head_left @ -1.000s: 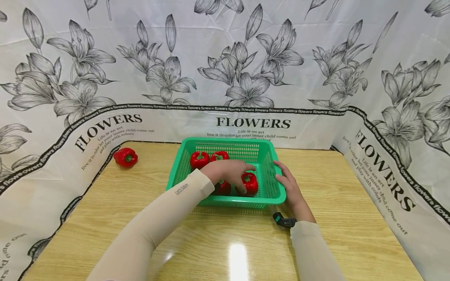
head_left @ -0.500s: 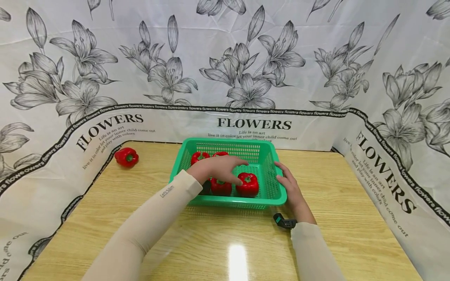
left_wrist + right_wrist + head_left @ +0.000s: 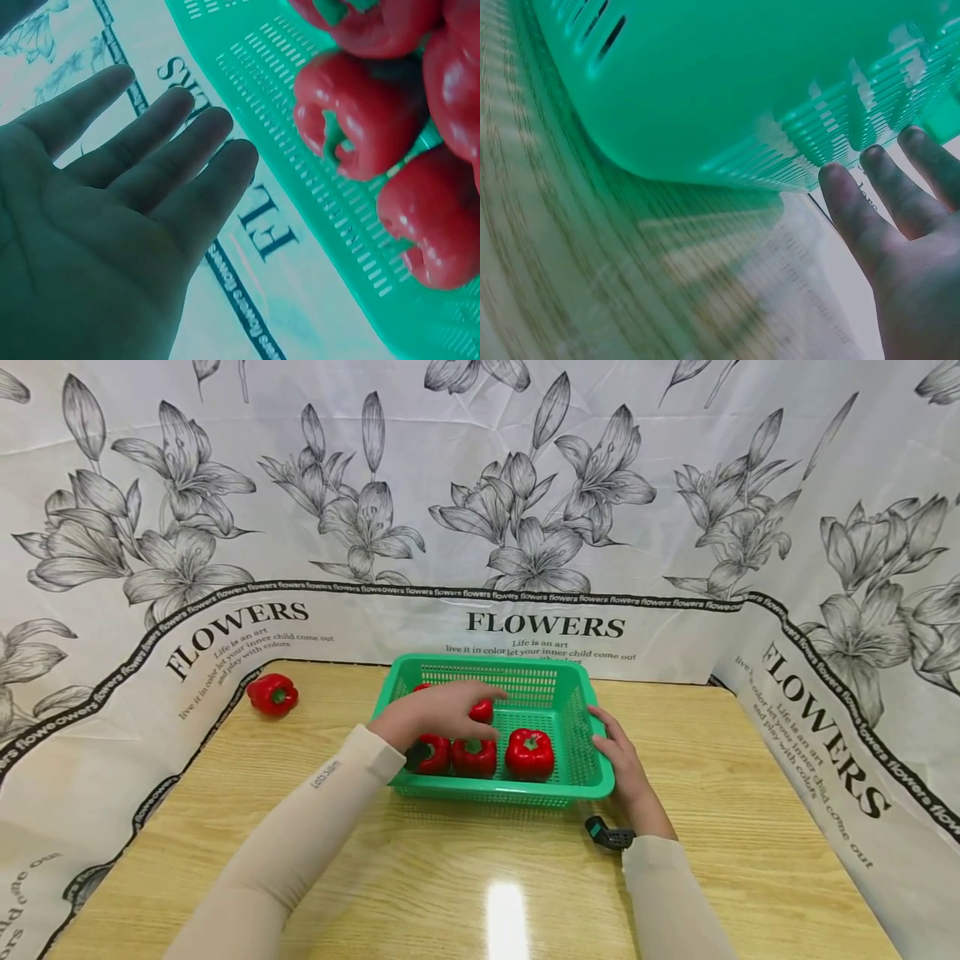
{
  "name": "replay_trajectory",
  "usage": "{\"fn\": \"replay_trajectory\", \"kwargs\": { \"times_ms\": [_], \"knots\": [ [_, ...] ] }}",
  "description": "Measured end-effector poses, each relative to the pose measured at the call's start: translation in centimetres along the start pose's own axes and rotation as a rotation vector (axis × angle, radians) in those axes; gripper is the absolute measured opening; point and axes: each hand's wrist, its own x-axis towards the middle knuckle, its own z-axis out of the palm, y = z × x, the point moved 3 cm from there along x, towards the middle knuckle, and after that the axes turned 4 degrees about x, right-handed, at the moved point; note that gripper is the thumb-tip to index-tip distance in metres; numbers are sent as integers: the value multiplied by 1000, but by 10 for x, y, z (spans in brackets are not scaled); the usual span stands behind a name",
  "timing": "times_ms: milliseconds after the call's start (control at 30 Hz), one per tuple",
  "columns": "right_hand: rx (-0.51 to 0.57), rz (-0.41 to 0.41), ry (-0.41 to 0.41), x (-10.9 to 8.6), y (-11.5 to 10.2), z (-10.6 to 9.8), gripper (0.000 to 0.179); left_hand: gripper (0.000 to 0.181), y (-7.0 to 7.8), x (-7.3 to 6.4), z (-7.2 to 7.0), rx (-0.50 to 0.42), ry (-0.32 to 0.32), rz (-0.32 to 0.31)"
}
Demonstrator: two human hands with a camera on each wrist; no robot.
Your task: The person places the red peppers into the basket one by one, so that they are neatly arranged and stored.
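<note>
A green perforated plastic basket (image 3: 495, 790) stands on the table, holding several red bell peppers. My left hand (image 3: 442, 708) is over its left half, fingers spread and nothing in the palm, partly hiding the back peppers. In the left wrist view, the open palm (image 3: 90, 232) shows apart from the bell peppers (image 3: 360, 112). A bell pepper (image 3: 530, 755) sits upright at the front right of the basket. My right hand (image 3: 630, 777) rests at the basket's right rim; in the right wrist view its straight fingers (image 3: 855, 217) lie against the outer wall.
Another red bell pepper (image 3: 272, 695) lies on its side at the table's back left, outside the basket. A white flower-print cloth (image 3: 540, 527) hangs behind the wooden table (image 3: 420, 893) and along its sides. A black wrist camera (image 3: 609, 833) is below my right hand.
My left hand has drawn away from the front-right bell pepper, moving left over the other peppers with its fingers loosened. The right hand has stayed at the rim.
</note>
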Motion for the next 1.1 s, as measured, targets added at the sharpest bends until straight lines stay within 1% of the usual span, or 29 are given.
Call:
{"fn": "replay_trajectory", "kwargs": {
  "times_ms": [67,167,333,467,700,900,1100],
  "knots": [
    [-5,7,2,0,0,-1,51,67,-3,-3,-3,-3,27,7],
    [-17,16,10,-1,0,-2,51,66,-9,-8,-6,17,63,15],
    [-39,27,15,-3,-1,-2,51,59,-19,-17,-13,20,136,26],
    [-47,20,16,-2,-2,-1,51,57,-28,-26,-17,-7,187,34],
    [-46,18,13,-1,-3,-1,51,60,-46,-42,-20,-82,262,34],
    [-52,21,22,-1,-2,0,51,58,-64,-54,-21,-107,319,6],
    [-41,17,17,-2,-3,1,51,56,-83,-65,-20,-135,356,-57]
  ]
}}
